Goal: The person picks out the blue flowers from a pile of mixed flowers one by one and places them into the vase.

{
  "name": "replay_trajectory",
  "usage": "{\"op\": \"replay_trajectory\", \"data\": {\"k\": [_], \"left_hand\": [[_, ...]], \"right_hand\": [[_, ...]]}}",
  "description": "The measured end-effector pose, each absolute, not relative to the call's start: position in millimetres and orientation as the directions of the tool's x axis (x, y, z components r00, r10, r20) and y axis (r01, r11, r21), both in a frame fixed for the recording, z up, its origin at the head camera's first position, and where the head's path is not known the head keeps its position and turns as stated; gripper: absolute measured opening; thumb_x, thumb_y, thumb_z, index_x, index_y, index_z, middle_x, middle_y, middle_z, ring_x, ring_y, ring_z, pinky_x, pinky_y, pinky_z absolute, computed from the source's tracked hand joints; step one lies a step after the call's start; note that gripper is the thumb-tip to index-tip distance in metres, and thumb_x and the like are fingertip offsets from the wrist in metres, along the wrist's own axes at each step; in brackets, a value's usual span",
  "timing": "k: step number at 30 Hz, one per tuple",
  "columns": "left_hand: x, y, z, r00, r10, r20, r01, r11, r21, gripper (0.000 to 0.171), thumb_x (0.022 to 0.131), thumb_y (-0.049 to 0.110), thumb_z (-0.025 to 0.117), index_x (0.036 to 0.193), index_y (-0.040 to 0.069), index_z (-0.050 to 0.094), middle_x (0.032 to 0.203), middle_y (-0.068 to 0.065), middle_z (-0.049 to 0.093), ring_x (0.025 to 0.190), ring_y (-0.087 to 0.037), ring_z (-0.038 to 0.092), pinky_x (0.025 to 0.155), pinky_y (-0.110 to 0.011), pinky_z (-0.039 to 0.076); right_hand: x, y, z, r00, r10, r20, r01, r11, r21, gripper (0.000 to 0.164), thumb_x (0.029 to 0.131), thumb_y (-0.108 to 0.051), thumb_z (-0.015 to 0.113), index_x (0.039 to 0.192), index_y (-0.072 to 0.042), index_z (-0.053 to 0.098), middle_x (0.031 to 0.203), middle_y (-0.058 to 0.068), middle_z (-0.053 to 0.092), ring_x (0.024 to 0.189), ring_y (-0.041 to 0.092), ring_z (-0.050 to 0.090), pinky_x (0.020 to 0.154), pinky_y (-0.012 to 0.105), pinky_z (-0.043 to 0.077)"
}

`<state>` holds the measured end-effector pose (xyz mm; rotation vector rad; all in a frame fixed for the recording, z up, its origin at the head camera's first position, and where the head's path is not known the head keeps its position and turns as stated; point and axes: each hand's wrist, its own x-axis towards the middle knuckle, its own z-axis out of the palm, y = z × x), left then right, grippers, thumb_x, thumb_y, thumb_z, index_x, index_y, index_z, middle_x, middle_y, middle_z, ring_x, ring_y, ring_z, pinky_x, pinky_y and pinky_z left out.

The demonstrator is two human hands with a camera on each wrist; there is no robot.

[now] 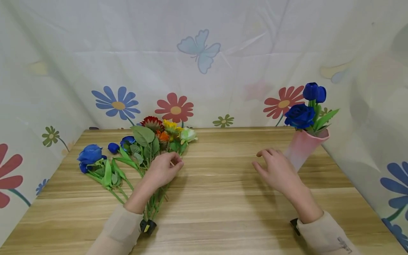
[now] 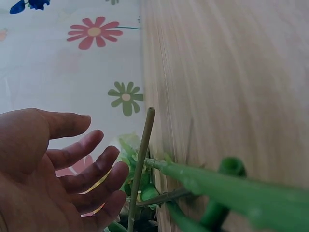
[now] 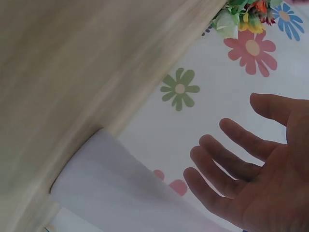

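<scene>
My left hand (image 1: 163,169) hovers over the stems of a bunch of artificial flowers, its fingers loosely bent with nothing in them. Under and behind it lie a dark red flower (image 1: 152,123), a yellow flower (image 1: 172,128), an orange flower (image 1: 163,136) and a pale green-white rose (image 1: 188,135). In the left wrist view bare green stems (image 2: 231,186) pass beside the relaxed fingers. My right hand (image 1: 280,171), also holding nothing, is just left of a pink and white vase (image 1: 304,147). A blue rose (image 1: 299,116) and blue tulips (image 1: 313,92) stand in that vase.
Farther left on the wooden table (image 1: 216,198) lie a large blue rose (image 1: 90,154) and smaller blue blooms (image 1: 113,148) with green leaves. A white curtain (image 1: 242,71) printed with flowers and a butterfly hangs behind the table and along both sides.
</scene>
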<state>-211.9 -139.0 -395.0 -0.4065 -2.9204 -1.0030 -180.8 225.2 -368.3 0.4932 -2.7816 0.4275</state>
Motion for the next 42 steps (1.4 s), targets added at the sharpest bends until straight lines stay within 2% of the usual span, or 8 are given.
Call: {"op": "replay_trajectory", "data": {"k": [16, 29, 35, 42], "left_hand": [[-210.4, -144.9, -390.6, -0.961, 0.229, 0.157, 0.276, 0.738, 0.616, 0.013, 0.101, 0.021, 0.068, 0.103, 0.009, 0.071, 0.095, -0.004, 0.069, 0.083, -0.020, 0.065, 0.075, -0.041, 0.054], [-211.5, -167.7, -377.5, -0.967, 0.184, 0.176, 0.254, 0.750, 0.611, 0.016, 0.103, 0.019, 0.064, 0.105, 0.005, 0.070, 0.098, -0.009, 0.068, 0.082, -0.023, 0.064, 0.072, -0.043, 0.054], [-212.5, -182.1, -373.7, -0.979, 0.108, 0.176, 0.193, 0.779, 0.596, 0.019, 0.104, 0.019, 0.061, 0.104, 0.003, 0.070, 0.093, -0.010, 0.069, 0.076, -0.025, 0.063, 0.067, -0.043, 0.052], [-209.4, -198.2, -367.4, -0.981, -0.012, 0.193, 0.103, 0.810, 0.577, 0.025, 0.105, 0.016, 0.057, 0.105, -0.005, 0.070, 0.087, -0.016, 0.069, 0.066, -0.025, 0.060, 0.059, -0.041, 0.049]], "right_hand": [[-181.7, 229.1, -369.6, -0.907, -0.284, 0.311, -0.362, 0.902, -0.233, 0.032, 0.099, -0.022, 0.070, 0.113, 0.006, 0.068, 0.116, 0.027, 0.065, 0.111, 0.047, 0.060, 0.096, 0.059, 0.048], [-181.4, 229.6, -369.4, -0.907, -0.294, 0.302, -0.369, 0.900, -0.233, 0.028, 0.098, -0.021, 0.071, 0.110, 0.004, 0.068, 0.115, 0.027, 0.066, 0.109, 0.045, 0.062, 0.092, 0.058, 0.051], [-181.3, 231.1, -370.2, -0.908, -0.292, 0.301, -0.367, 0.901, -0.233, 0.028, 0.098, -0.021, 0.072, 0.109, 0.004, 0.069, 0.114, 0.026, 0.066, 0.108, 0.044, 0.063, 0.092, 0.057, 0.051], [-181.6, 232.5, -369.9, -0.910, -0.294, 0.293, -0.367, 0.900, -0.234, 0.028, 0.097, -0.022, 0.072, 0.109, 0.003, 0.069, 0.114, 0.026, 0.066, 0.108, 0.044, 0.062, 0.092, 0.057, 0.051]]}}
